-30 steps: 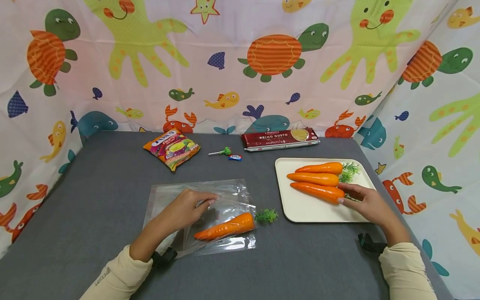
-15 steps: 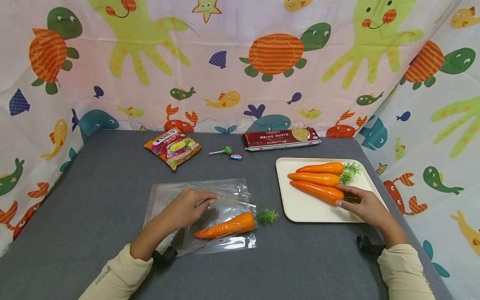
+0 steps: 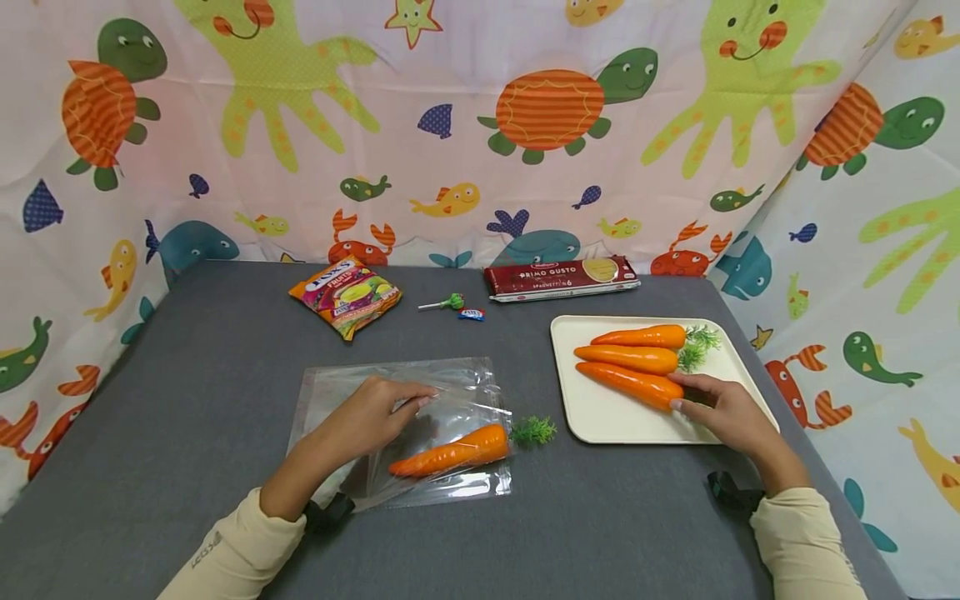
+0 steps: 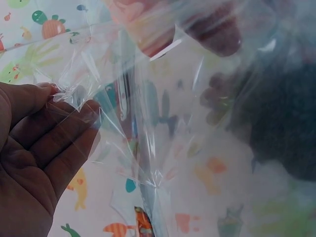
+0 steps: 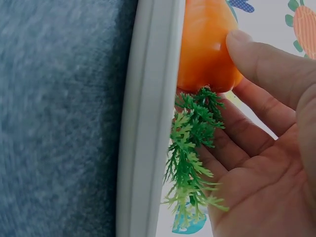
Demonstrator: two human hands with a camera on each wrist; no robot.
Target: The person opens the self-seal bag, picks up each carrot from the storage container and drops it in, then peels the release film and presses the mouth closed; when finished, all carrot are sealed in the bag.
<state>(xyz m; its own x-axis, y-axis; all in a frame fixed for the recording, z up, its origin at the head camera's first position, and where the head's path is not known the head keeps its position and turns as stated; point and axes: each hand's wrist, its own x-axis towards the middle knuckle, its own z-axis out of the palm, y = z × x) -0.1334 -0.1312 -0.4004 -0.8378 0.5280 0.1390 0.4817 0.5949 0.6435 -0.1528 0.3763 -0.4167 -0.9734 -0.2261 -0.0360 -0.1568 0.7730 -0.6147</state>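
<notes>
Head view: bagging carrots, second one being picked up. Left hand pinches the clear bag on the bench; one carrot already lies in it. Right hand grips the nearest carrot on the tray at its top end. Next, I'd judge: lift it, tip first into the bag mouth. Readable: "PRIMO GUSTO" spaghetti pack, "Fruits" candy bag.

Left wrist: fingers curled on bag film.

Right wrist: thumb and fingers clamp the carrot's end by the green leaves, at the tray rim.
</notes>
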